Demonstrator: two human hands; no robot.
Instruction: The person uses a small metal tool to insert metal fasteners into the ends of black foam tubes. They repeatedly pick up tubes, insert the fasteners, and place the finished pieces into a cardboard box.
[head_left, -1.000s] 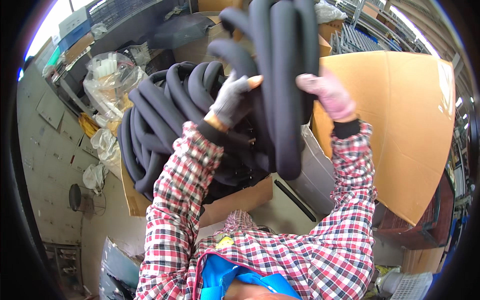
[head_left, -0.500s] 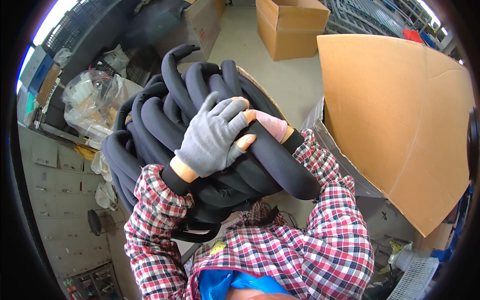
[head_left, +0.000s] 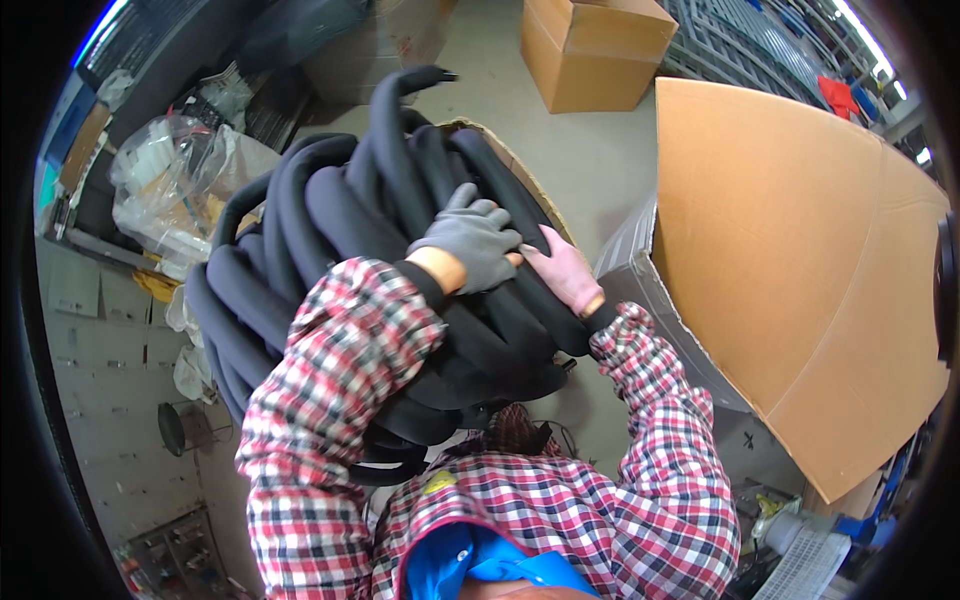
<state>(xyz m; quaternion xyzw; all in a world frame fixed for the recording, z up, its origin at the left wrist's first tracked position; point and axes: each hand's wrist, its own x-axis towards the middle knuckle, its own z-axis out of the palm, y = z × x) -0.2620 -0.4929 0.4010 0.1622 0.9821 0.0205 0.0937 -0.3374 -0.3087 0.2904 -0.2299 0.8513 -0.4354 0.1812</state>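
A large heap of thick black foam tubes, looped and bent, bulges out of a cardboard box whose rim shows along the right side. Pressed on the middle of the heap is my left hand, in a grey glove with bare fingertips, its fingers stretched out. My right hand, in a pink glove, lies on the tubes at the right edge with its fingers apart, close beside the left fingertips. One tube end sticks up at the far side. The undersides of both hands are hidden.
To the right stands a big open cardboard box with a raised flap. Another cardboard box is on the floor ahead. At left are clear plastic bags and grey lockers. A white plastic basket sits at lower right.
The fat tube bend that stuck out toward me between my hands is down among the others. My left hand moved right and lost its raised thumb; my right hand came out from behind the tube onto the heap.
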